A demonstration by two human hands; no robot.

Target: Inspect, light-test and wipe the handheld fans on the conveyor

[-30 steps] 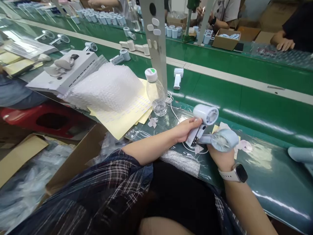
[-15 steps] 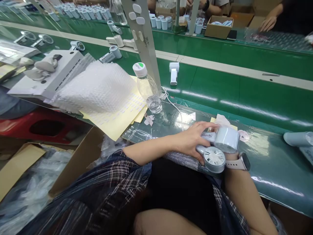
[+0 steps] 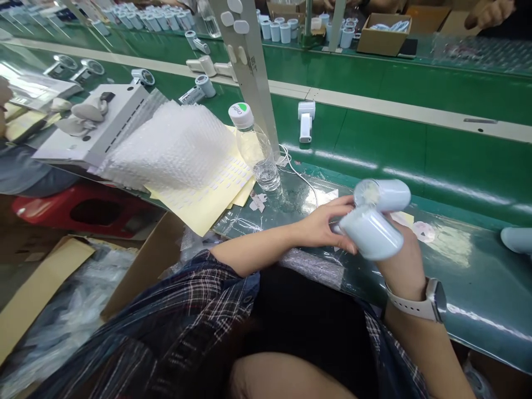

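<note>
While my left hand (image 3: 320, 226) curls partway around the lower handheld fan (image 3: 374, 235), close by the upper fan (image 3: 390, 194) over the bench (image 3: 440, 277), I'd support both gently; my right hand (image 3: 405, 263) hides its fingers, so I can't tell its grip

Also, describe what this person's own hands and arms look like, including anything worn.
The left hand and right hand wear no gloves. A short, dark blue plaid sleeve with pale lines covers the upper left arm. The right wrist has a watch with a pale, holed strap.
</note>
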